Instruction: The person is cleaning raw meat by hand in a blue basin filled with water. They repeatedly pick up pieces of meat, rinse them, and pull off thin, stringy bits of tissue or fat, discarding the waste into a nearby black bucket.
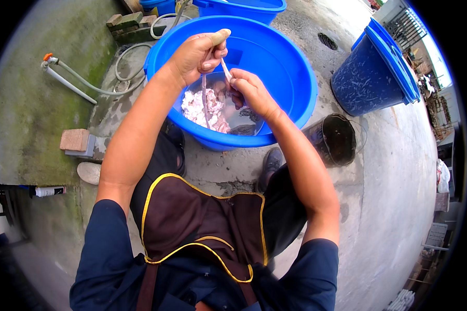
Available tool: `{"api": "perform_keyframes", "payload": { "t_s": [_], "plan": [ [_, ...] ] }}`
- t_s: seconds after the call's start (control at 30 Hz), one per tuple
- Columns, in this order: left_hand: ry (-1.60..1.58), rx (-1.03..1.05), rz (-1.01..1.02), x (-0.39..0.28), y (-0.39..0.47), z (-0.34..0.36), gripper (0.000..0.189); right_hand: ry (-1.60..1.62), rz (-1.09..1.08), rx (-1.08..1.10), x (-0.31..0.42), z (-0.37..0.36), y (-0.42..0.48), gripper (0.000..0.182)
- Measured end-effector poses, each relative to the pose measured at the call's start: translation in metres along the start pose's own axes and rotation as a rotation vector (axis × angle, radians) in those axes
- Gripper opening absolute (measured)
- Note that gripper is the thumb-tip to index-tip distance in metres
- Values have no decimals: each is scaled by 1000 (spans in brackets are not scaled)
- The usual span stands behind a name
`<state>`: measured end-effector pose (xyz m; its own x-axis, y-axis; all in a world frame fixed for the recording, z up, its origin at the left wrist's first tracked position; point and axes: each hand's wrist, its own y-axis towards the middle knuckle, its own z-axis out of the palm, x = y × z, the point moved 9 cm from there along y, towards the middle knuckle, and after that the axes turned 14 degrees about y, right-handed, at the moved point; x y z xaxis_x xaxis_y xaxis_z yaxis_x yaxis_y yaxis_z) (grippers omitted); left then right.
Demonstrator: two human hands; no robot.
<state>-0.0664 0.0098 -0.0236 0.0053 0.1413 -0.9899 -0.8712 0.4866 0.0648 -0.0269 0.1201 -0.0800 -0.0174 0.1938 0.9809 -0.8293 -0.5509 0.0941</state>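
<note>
A large round blue plastic tub (292, 83) stands before me. Over it, my left hand (198, 54) grips a pale, thin, gut-like strand, the thumb covered by a yellowish cap or wrapping. A length of the strand (204, 101) hangs from that hand down to a pile of pinkish-white, wet animal tissue (202, 107). My right hand (247, 89), slightly lower and to the right, pinches the strand's stretch between the hands. The pile lies in a shallower vessel or see-through tray inside the tub, beside dark, wrinkled pieces (247, 124) whose kind I cannot tell.
A dark metal bucket (338, 140) with a wire handle stands right of the tub. Farther right is a tall blue bin (367, 74). Another blue tub (237, 11) is behind. At left are a hose (81, 87) on a tap, bricks (74, 140) and a mossy wall (35, 116).
</note>
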Motion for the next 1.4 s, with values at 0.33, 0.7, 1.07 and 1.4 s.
{"api": "perform_keyframes", "payload": {
  "t_s": [0.33,0.7,1.07,1.4],
  "plan": [
    [14,-16,20,0,0,7,36,-140,41,-99,11,3,-4,36],
    [-41,-119,2,-6,-3,0,38,-204,-23,-156,12,-13,-3,25],
    [-178,-271,40,-7,2,-33,40,-129,-22,-189,15,-17,-13,21],
    [-224,-351,35,0,6,-63,40,-154,25,-261,9,-28,-18,20]
  ]
}}
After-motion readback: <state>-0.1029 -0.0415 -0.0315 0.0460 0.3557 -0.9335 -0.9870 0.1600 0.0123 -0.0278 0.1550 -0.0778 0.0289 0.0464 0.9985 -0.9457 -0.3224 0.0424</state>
